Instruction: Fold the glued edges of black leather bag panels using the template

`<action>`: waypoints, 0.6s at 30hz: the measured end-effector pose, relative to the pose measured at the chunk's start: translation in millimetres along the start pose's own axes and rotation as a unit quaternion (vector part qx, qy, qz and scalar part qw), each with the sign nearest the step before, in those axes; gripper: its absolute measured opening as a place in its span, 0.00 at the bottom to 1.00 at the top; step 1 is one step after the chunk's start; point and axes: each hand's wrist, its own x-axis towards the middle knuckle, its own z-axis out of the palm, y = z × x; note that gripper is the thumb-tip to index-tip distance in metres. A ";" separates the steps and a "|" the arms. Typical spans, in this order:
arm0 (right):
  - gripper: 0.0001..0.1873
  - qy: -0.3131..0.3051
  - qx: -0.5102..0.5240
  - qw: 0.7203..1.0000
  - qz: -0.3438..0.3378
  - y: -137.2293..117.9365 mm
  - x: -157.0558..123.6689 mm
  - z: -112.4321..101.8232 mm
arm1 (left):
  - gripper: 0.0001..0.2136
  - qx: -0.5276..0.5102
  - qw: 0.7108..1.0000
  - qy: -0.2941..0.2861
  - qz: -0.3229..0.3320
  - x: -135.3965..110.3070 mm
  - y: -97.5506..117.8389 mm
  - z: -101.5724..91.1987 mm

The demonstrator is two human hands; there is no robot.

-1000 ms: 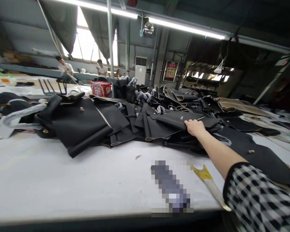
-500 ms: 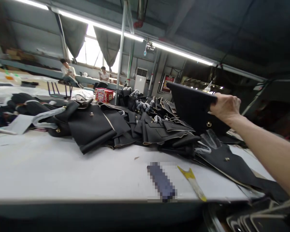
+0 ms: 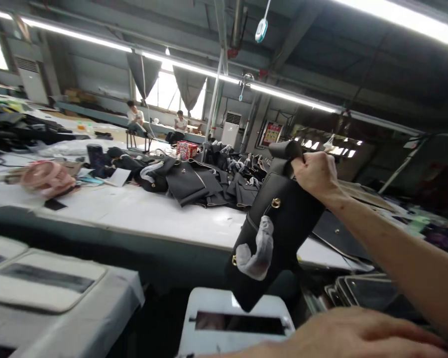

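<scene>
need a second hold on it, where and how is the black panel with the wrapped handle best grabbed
Probably the lower end of the black panel, pinched from below with the left hand: the right hand grips the top, and the panel hangs aslant with its lower end unheld. The wrapped handle loops across its face; perhaps avoid it.

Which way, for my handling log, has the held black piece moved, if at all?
Yes, nearer: the black piece left the pile and hangs past the table's near edge.

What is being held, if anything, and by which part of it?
The right hand grips a long black leather-like piece with gold-coloured fittings by its folded upper end. Whether the left hand holds anything cannot be told.
</scene>
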 end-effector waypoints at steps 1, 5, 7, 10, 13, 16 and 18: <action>0.25 -0.007 0.021 1.000 -0.001 -12.7 -14.7 -6.2 | 0.20 0.001 1.000 0.018 0.013 0.8 7.3 7.0; 0.24 -0.051 0.089 0.994 -0.041 -49.0 -68.4 -33.7 | 0.26 0.070 0.981 0.146 -0.108 -34.8 29.3 8.9; 0.23 -0.054 0.082 0.993 -0.070 -59.9 -90.2 -45.2 | 0.28 0.131 0.949 0.182 -0.219 -66.3 42.9 -2.6; 0.23 -0.035 0.052 0.992 -0.114 -71.7 -114.5 -52.6 | 0.30 0.250 0.897 0.212 -0.298 -112.2 68.5 -25.8; 0.22 -0.023 0.064 0.983 -0.170 -85.2 -132.1 -50.4 | 0.27 0.333 0.842 0.296 -0.305 -142.6 89.5 -51.3; 0.17 -0.008 0.119 0.963 -0.241 -107.5 -154.0 -50.8 | 0.21 0.293 0.827 0.354 -0.324 -156.3 92.3 -74.7; 0.14 0.016 0.158 0.945 -0.286 -126.5 -175.4 -58.5 | 0.18 0.190 0.841 0.386 -0.329 -160.5 84.7 -86.0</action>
